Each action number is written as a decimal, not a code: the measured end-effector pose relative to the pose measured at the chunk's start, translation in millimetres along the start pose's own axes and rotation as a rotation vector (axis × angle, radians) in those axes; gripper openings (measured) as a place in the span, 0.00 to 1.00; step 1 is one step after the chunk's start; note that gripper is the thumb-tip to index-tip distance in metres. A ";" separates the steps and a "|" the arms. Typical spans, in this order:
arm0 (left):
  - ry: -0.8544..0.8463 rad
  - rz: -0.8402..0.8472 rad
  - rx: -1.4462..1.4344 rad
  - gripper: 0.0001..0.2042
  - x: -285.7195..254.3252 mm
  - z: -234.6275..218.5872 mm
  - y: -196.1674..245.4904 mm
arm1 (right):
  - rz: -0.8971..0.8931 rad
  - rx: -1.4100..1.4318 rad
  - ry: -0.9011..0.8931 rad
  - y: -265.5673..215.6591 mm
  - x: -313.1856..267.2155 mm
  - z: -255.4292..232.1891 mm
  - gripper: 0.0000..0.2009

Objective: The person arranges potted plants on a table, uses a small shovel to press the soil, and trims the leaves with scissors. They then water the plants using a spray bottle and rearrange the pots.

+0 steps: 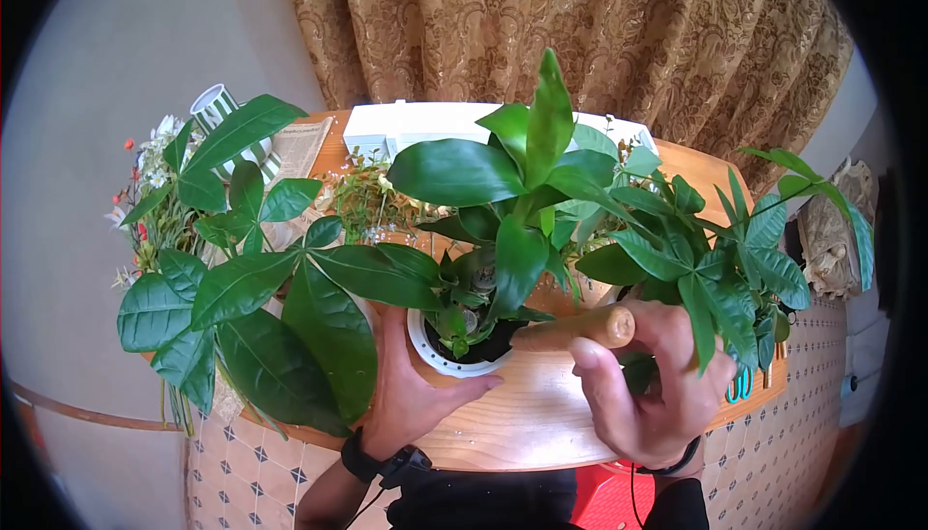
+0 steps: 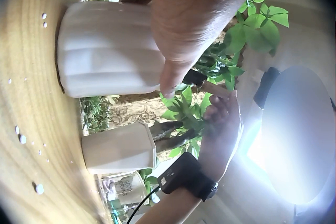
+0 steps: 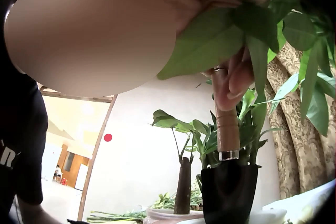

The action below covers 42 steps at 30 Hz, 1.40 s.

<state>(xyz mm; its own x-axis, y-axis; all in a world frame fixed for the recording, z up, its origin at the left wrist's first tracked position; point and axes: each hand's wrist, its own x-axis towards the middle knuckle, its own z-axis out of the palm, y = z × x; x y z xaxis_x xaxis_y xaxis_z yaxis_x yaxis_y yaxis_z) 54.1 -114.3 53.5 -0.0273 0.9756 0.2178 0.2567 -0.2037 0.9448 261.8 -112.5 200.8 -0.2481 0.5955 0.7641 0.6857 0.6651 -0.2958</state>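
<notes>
The left-hand grip (image 1: pixel 411 404) holds a white pot (image 1: pixel 437 364) near the middle of the desk's (image 1: pixel 541 419) near edge, its thumb set apart from the fingers and reaching along the pot's near side. A broad-leaved plant (image 1: pixel 522 191) stands upright in the pot, in dark soil (image 1: pixel 496 341).

The right-hand grip (image 1: pixel 667 404) pinches the wooden handle (image 1: pixel 580 329) of a small trowel at the pot's right side. The black blade (image 3: pixel 229 192) points down; whether its tip touches the soil I cannot tell.

Large leaves of another plant (image 1: pixel 300 283) spread over the desk's left end, and a third plant (image 1: pixel 715 264) stands towards the right end in an angular white pot (image 2: pixel 121 148). Teal scissors (image 1: pixel 739 385) lie near the right edge. At the far edge sits a long white box (image 1: pixel 425 129), with a newspaper (image 1: pixel 302 148) near the far left corner. Small white beads (image 2: pixel 22 139) are scattered on the wood
</notes>
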 end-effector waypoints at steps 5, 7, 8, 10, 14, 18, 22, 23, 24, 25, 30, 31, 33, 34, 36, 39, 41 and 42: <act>-0.009 -0.004 -0.046 0.57 -1.3 1.6 -1.6 | 0.081 -0.008 -0.102 -5.4 -4.6 -0.3 0.12; -0.019 -0.061 -0.174 0.56 -3.9 3.3 -5.9 | 0.038 -0.010 -0.087 -3.2 -1.3 -2.9 0.13; -0.019 -0.061 -0.174 0.56 -3.7 2.3 -6.9 | -0.005 -0.012 -0.071 -1.8 0.1 -3.9 0.14; -0.030 0.023 -0.025 0.55 -3.2 -1.0 -8.4 | -0.007 0.008 -0.025 1.0 0.0 -2.7 0.14; -0.032 0.038 0.031 0.54 -3.1 -2.9 -4.4 | -0.002 0.017 0.027 3.2 -2.1 -2.8 0.14; -0.023 0.040 0.062 0.54 -1.7 -3.4 -1.9 | -0.021 -0.056 -0.070 -0.2 1.5 -7.1 0.15; 0.012 0.076 0.039 0.54 -0.3 -1.7 -4.4 | -0.045 -0.083 -0.053 0.9 -1.2 -6.7 0.16; 0.012 0.076 0.039 0.54 -0.3 -1.3 -4.0 | -0.041 -0.063 -0.018 1.2 -2.1 -6.5 0.16; 0.020 0.073 0.025 0.53 -0.4 -0.8 -3.4 | -0.041 -0.063 -0.018 0.5 -2.7 -6.7 0.16; 0.028 0.070 0.010 0.53 -0.4 -0.3 -3.1 | -0.011 -0.034 -0.006 -0.4 -3.2 -6.9 0.16; 0.049 0.073 -0.004 0.51 0.1 1.9 -5.3 | -0.004 -0.020 0.011 0.5 -2.9 -6.4 0.16; 0.055 0.078 -0.005 0.51 0.7 2.3 -5.3 | -0.004 -0.030 -0.020 -1.3 -1.6 -7.0 0.16; 0.058 0.081 0.002 0.51 1.4 2.5 -2.9 | -0.028 -0.069 -0.051 -1.0 -0.8 -6.3 0.16; 0.062 0.085 0.009 0.51 1.5 2.5 -2.2 | -0.028 -0.069 -0.051 -0.1 -1.4 -5.0 0.16; 0.064 0.078 0.013 0.51 1.1 2.9 -3.4 | -0.042 -0.055 -0.086 1.1 -2.4 -2.9 0.17; 0.061 0.066 0.028 0.51 1.0 2.5 -2.8 | -0.041 -0.074 -0.102 0.7 -2.5 -2.3 0.17; 0.056 0.061 0.039 0.51 0.7 1.6 -3.1 | -0.016 -0.043 -0.080 -1.3 -2.3 -3.0 0.17; 0.049 0.058 0.044 0.52 0.2 1.1 -4.3 | 0.010 -0.011 -0.058 -2.0 -2.3 -3.3 0.17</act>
<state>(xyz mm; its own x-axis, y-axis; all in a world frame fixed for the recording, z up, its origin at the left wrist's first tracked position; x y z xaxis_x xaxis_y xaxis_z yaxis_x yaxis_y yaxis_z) 54.1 -113.1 49.2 -0.0580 0.9569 0.2844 0.3013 -0.2548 0.9188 263.2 -116.7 201.6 -0.2805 0.6273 0.7265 0.6955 0.6545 -0.2966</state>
